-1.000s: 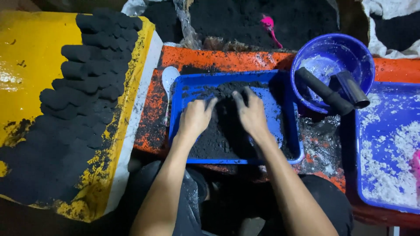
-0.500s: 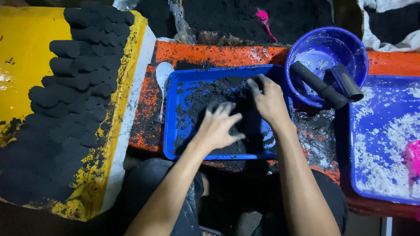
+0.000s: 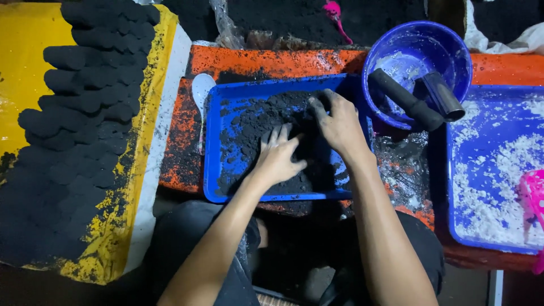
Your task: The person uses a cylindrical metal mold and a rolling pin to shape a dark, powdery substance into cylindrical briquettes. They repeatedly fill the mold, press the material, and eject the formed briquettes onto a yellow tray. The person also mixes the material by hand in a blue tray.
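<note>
A person's two bare hands work a heap of black powder [image 3: 266,127] in a shallow blue tray [image 3: 211,141] set on an orange, soot-streaked bench [image 3: 266,59]. The left hand [image 3: 279,156] lies flat on the powder near the middle of the tray, fingers spread and gripping nothing. The right hand [image 3: 339,123], just to its right and a little farther off, presses down with fingers bent into the dark mass near the tray's right rim (whether it has closed on a clump cannot be told). Both hands are smeared black.

A white spoon [image 3: 202,90] rests just beside the tray's left edge. To the left, rows of black moulded cylinders [image 3: 85,102] cover a yellow board [image 3: 22,68]. At the far right stands a round blue basin [image 3: 447,45] holding a black cylindrical tool [image 3: 403,97] and a metal tube [image 3: 443,95]. Nearer on the right, a second blue tray [image 3: 498,96] carries white powder [image 3: 498,170], with a pink scoop [image 3: 532,195] at the frame's edge. A small pink object [image 3: 334,11] lies on the dark pile beyond the bench.
</note>
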